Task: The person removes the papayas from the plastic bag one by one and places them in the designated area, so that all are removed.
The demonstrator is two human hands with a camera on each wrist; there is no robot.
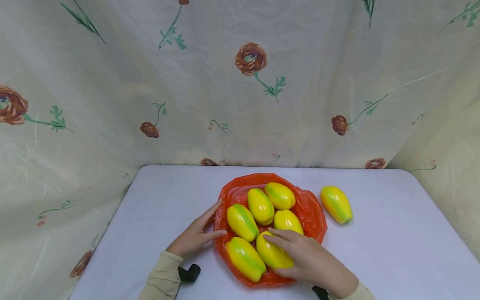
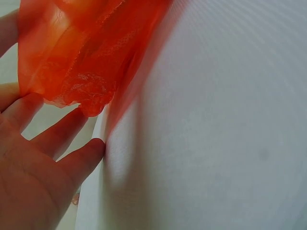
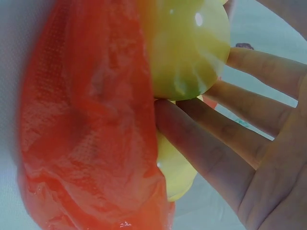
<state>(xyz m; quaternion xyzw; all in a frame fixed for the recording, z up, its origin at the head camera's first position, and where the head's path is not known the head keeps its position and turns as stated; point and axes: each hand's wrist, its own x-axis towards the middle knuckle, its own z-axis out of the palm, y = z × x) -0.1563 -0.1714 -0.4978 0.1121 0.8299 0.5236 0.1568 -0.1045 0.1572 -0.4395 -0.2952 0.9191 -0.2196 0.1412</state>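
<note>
A red plastic bag (image 1: pixel 316 216), its rim spread open, lies on the table with several glossy yellow-green mangoes (image 1: pixel 260 206) inside. My left hand (image 1: pixel 196 235) rests against the bag's left rim, thumb at the edge. In the left wrist view its fingers (image 2: pixel 81 158) look extended and touch the red plastic (image 2: pixel 91 62). At the front right of the bag, my right hand (image 1: pixel 313 258) holds a mango (image 1: pixel 271 252), fingers over its top and thumb at the near side. The right wrist view shows fingers (image 3: pixel 211 148) against a mango (image 3: pixel 192 48). One more mango (image 1: pixel 336 204) lies outside, right of the bag.
A white cloth covers the table (image 1: pixel 393 241). Behind it and at both sides hangs a flowered curtain (image 1: pixel 300 125). A black wrist strap piece (image 1: pixel 190 273) shows beside the left sleeve (image 1: pixel 161 277).
</note>
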